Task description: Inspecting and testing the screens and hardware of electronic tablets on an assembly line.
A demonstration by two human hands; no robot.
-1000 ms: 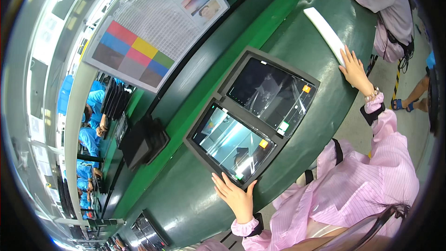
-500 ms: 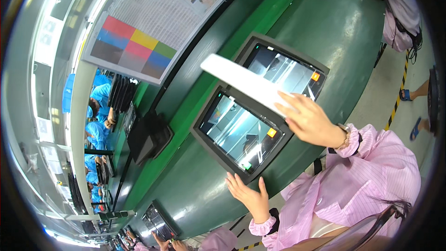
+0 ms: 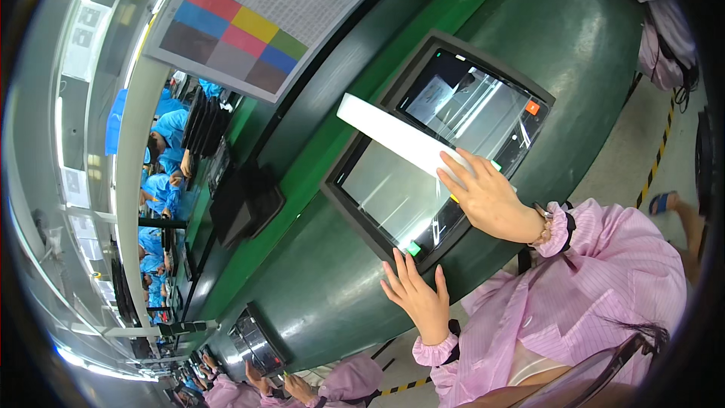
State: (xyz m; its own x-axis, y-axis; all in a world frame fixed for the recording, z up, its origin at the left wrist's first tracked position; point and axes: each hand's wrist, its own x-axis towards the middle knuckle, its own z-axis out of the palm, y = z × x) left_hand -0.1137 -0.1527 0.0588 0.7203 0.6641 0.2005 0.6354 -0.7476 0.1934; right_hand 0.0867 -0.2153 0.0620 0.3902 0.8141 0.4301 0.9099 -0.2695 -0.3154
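Observation:
My right hand (image 3: 495,202) grips the near end of a long white slab (image 3: 396,136), its fingers laid over the top. The slab slants over two dark-framed glossy panels lying side by side. It crosses the gap between them and hides part of the nearer-left panel (image 3: 389,196); the other panel (image 3: 468,109) lies to its right with an orange tag (image 3: 532,108) at one corner. My left hand (image 3: 420,298) is open, fingers spread, its fingertips at the lower edge of the left panel beside a green tag (image 3: 413,248). Whether they touch the frame I cannot tell.
The green worktable (image 3: 325,279) curves round the panels. A black stand or case (image 3: 245,204) sits at the left, and another dark panel (image 3: 257,344) lies lower left near co-workers' hands. A sheet with colour blocks (image 3: 234,34) hangs above. People in blue work beyond.
The white slab has shifted toward the left panel, and my right hand now hides most of that panel's orange tag. My left fingertips have come closer to the green tag. The whole view has shifted slightly.

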